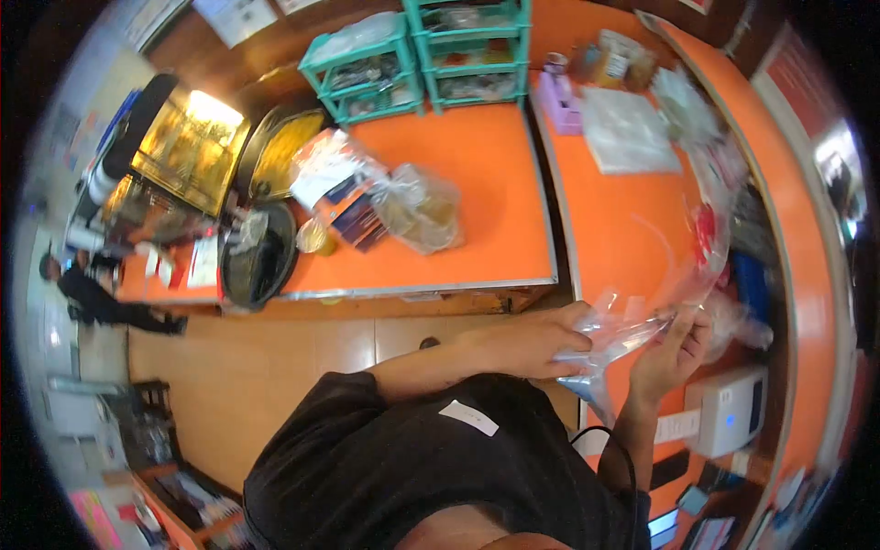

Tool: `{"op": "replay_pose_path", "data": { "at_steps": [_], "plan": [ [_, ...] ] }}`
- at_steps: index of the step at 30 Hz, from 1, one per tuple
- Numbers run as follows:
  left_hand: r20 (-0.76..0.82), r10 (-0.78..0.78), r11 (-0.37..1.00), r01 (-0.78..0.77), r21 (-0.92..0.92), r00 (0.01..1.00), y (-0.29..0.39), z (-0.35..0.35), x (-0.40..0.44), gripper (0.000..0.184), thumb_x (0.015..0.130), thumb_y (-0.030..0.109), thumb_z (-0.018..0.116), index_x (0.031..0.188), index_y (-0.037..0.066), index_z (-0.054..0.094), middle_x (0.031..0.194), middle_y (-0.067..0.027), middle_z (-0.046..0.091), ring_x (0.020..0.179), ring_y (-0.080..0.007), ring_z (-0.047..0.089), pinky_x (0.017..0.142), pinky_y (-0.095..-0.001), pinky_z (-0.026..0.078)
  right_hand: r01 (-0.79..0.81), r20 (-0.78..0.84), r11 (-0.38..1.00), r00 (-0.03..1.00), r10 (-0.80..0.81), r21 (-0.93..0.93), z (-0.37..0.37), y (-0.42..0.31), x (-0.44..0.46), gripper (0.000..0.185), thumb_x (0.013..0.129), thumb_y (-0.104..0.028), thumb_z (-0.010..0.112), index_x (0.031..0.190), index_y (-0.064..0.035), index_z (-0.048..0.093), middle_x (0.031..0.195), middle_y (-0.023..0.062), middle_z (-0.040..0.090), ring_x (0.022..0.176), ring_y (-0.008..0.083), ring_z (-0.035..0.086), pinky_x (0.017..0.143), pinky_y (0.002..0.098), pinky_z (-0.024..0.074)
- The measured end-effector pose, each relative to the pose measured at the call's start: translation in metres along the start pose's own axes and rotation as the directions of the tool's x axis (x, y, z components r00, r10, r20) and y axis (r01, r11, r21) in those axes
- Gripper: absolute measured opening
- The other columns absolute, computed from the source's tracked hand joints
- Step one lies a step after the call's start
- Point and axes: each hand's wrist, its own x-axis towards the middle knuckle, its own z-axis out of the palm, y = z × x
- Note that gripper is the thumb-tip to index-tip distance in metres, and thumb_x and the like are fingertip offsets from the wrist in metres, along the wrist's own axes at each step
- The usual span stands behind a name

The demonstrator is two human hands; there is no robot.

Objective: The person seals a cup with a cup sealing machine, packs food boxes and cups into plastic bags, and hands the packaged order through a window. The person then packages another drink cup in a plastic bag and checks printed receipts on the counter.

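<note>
Between my two hands stretches a clear plastic bag (600,362), crumpled and shiny. My left hand (550,341) comes in across my body with its fingers closed on the bag's left side. On the other side my right hand (674,353) pinches the bag's plastic between thumb and fingers. The bag is over the front edge of the orange counter (614,234). Whether anything is inside it, I cannot tell. Beyond my right hand lie more clear bags (733,325) and a red item (704,238) wrapped in plastic.
A stack of clear bags (632,133) and a purple holder (559,103) are farther back. On the left counter are a filled bag (422,211), green racks (362,69), a yellow food tray (284,151) and a lit display case (192,151). A white device (729,412) stands at right. A person (105,293) stands far left.
</note>
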Motion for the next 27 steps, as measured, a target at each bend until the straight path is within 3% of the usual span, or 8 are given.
{"op": "replay_pose_path", "data": {
  "at_steps": [7,10,11,15,18,21,24,27],
  "plan": [
    [-0.304,-0.089,0.983,0.133,0.125,0.948,-0.047,-0.009,-0.062,0.03,0.086,0.027,0.068,0.111,0.01,0.068,0.114,-0.0219,0.048,0.104,-0.0401,0.055,0.087,-0.0453,0.047,-0.427,0.504,0.904,0.787,0.356,0.028,0.042,0.079,-0.01,0.027,0.103,-0.023,0.048,0.118,-0.001,0.051,0.098,0.0089,0.059,0.09,0.0156,0.058,0.079,0.0306,0.0488],
    [-0.478,-0.118,0.972,0.201,0.126,0.871,-0.061,-0.021,-0.104,0.029,0.085,0.028,0.069,0.11,0.013,0.069,0.113,-0.022,0.048,0.098,-0.04,0.058,0.083,-0.0457,0.049,-0.448,0.546,0.893,0.758,0.357,0.039,0.09,0.083,-0.029,0.036,0.103,-0.026,0.049,0.129,-0.0015,0.045,0.103,0.0081,0.056,0.096,0.0166,0.058,0.083,0.0309,0.0491],
    [-0.504,-0.124,0.969,0.214,0.125,0.855,-0.064,-0.029,-0.119,0.028,0.085,0.028,0.069,0.109,0.013,0.069,0.114,-0.0223,0.048,0.098,-0.0401,0.058,0.083,-0.0457,0.05,-0.458,0.408,0.886,0.825,0.392,0.076,0.106,0.088,-0.033,0.033,0.102,-0.022,0.051,0.127,-0.0022,0.044,0.105,0.0086,0.055,0.095,0.017,0.058,0.082,0.0302,0.0487],
    [-0.604,-0.221,0.899,0.401,0.178,0.765,-0.075,-0.071,-0.204,0.023,0.081,0.026,0.073,0.099,0.012,0.07,0.111,-0.0221,0.053,0.095,-0.0387,0.06,0.079,-0.0437,0.05,-0.134,0.424,0.99,0.9,0.105,0.04,0.189,0.114,-0.024,0.024,0.097,-0.011,0.056,0.119,-0.0028,0.048,0.104,0.0098,0.056,0.092,0.0185,0.058,0.08,0.0301,0.0486],
    [-0.689,-0.292,0.831,0.533,0.161,0.663,-0.074,-0.106,-0.268,0.021,0.079,0.024,0.075,0.092,0.01,0.07,0.106,-0.0213,0.056,0.09,-0.0374,0.061,0.075,-0.0422,0.051,0.345,0.777,0.939,0.586,-0.231,0.019,0.307,0.108,-0.021,0.021,0.091,-0.009,0.064,0.108,-0.0042,0.054,0.106,0.0097,0.056,0.094,0.0168,0.057,0.082,0.0294,0.0467],
    [-0.752,-0.307,0.787,0.6,0.145,0.584,-0.079,-0.136,-0.318,0.019,0.078,0.023,0.076,0.087,0.007,0.069,0.102,-0.0213,0.056,0.087,-0.0364,0.061,0.071,-0.0412,0.051,0.672,0.934,0.741,0.267,-0.238,-0.003,0.416,0.115,-0.038,0.05,0.081,-0.022,0.075,0.126,-0.0091,0.056,0.124,0.0144,0.056,0.112,0.0326,0.057,0.092,0.039,0.047],
    [-0.778,-0.333,0.779,0.62,0.091,0.533,-0.077,-0.16,-0.352,0.018,0.077,0.018,0.077,0.084,0.005,0.068,0.097,-0.0218,0.055,0.084,-0.0371,0.061,0.07,-0.0408,0.05,0.754,0.956,0.646,0.09,-0.278,0.116,0.479,0.154,-0.031,0.049,0.079,-0.025,0.075,0.124,-0.0124,0.061,0.121,0.0146,0.06,0.107,0.0348,0.06,0.089,0.0408,0.0491],
    [-0.805,-0.351,0.781,0.624,0.03,0.479,-0.084,-0.172,-0.384,0.015,0.076,0.013,0.077,0.083,0.004,0.067,0.096,-0.0217,0.056,0.084,-0.0376,0.06,0.072,-0.0412,0.048,0.558,1.0,0.83,0.021,-0.02,0.005,0.511,0.178,-0.005,0.031,0.082,-0.023,0.074,0.11,-0.0101,0.07,0.102,0.0097,0.069,0.091,0.0266,0.066,0.078,0.0369,0.0518]
  ]
}}
